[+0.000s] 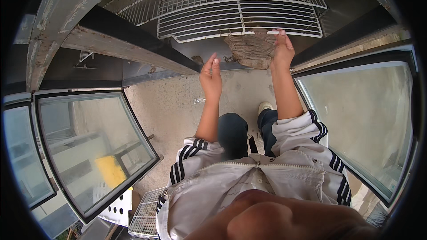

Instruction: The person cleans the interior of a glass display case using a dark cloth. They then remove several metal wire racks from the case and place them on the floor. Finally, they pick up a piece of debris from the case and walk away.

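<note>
A white wire shelf rack [200, 28] lies inside an open metal cabinet, with more wire racks behind it. Its near edge is pinched between the thumb and fingers of my right hand [283, 48]. Beside that hand, a crumpled brown cloth [250, 50] lies under the rack's front edge and comes close to the cabinet's front lip. My left hand [211, 73] is raised left of the cloth, thumb and fingertips near each other, with nothing seen between them. A small dark scrap [197, 59] lies on the cabinet floor beyond it.
Glass doors with dark frames stand open on the left [96, 146] and right [360, 116]. A rusty metal beam [116, 53] crosses at left. Behind my left side are stacked wire racks [146, 210] and a white panel with holes [116, 208]. Concrete floor [166, 106] lies below.
</note>
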A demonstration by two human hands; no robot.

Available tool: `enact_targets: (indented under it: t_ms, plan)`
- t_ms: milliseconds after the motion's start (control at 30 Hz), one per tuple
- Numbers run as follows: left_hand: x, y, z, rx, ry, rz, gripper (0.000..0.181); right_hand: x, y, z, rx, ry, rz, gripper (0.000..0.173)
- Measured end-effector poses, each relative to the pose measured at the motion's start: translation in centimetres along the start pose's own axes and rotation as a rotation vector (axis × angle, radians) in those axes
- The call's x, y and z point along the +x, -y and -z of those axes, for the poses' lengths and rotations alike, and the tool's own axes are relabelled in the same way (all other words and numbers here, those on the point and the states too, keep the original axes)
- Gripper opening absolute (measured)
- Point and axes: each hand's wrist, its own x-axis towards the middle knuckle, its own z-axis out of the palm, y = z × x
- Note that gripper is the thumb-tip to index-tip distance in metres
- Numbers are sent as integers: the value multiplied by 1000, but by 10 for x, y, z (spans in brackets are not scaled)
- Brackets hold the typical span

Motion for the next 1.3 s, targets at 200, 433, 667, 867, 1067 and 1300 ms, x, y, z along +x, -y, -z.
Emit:
enact_targets:
  t_ms: [200,433,667,867,1067,1300]
  plan:
    - [47,-21,-23,-361,-58,3,39,15,9,5,-146,16,-54,24]
    - [60,-24,-24,-510,78,114,32,10,30,10,-126,168,-125,23]
    - [71,-54,-20,-590,85,62,25,-2,57,2,129,303,-169,29]
    - [67,-59,-26,-595,87,93,27,11,57,4,196,355,-271,23]
    - [72,-51,-26,-725,243,79,35,18,59,4,191,481,-320,30]
    - [70,-57,-35,-909,266,63,27,33,49,8,513,638,-363,27]
